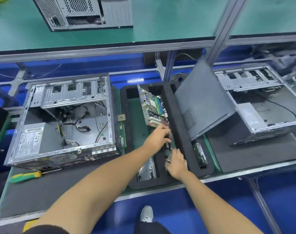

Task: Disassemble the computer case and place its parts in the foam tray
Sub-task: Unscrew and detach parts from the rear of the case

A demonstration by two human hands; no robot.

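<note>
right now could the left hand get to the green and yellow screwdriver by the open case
Probably yes. The left hand is busy gripping the motherboard over the foam tray, but the screwdriver lies uncovered on the mat in front of the open case, with nothing across the way.

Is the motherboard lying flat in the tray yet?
No. The motherboard stands tilted in the foam tray, near edge gripped by the left hand.

Electronics workshop: opened computer cases (62, 122)
</note>
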